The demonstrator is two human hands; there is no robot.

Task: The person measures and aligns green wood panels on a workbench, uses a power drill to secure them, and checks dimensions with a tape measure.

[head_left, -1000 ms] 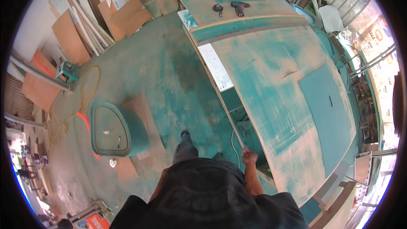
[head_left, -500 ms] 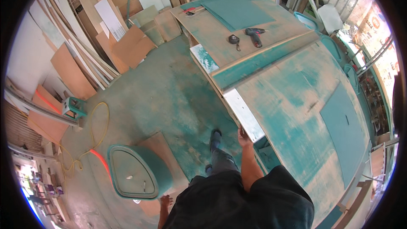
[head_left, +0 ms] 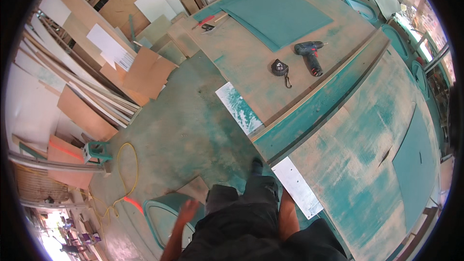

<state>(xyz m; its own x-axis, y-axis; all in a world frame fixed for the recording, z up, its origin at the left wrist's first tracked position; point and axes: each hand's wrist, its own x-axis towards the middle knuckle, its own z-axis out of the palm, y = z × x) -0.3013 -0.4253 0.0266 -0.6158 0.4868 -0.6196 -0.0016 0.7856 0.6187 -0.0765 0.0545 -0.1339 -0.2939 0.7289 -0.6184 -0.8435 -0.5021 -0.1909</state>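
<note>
My left hand (head_left: 189, 209), smeared by motion, hovers over a green rounded tub-like piece (head_left: 149, 209) on the floor. My right forearm (head_left: 288, 217) reaches to the near left edge of the big green-stained workbench (head_left: 343, 152), beside a white strip with small holes (head_left: 297, 187); the fingers of that hand are hidden under the edge. Farther up the bench lie a cordless drill (head_left: 309, 54), a dark tape measure (head_left: 279, 67) with a clip, and a green sheet (head_left: 278, 17). A raised green channel (head_left: 319, 99) crosses the bench.
A second white, green-smeared strip (head_left: 239, 108) sits at the bench's left edge. Another green sheet (head_left: 420, 159) lies on the right. Boards and strips (head_left: 82, 87) lean at the left wall. On the floor are a yellow hose (head_left: 137, 164) and a small green stool (head_left: 96, 152).
I have stepped forward along the bench, so the drill and tape measure look closer. My left hand has risen beside the tub-like piece. My right hand has slipped out of sight beneath the edge.
</note>
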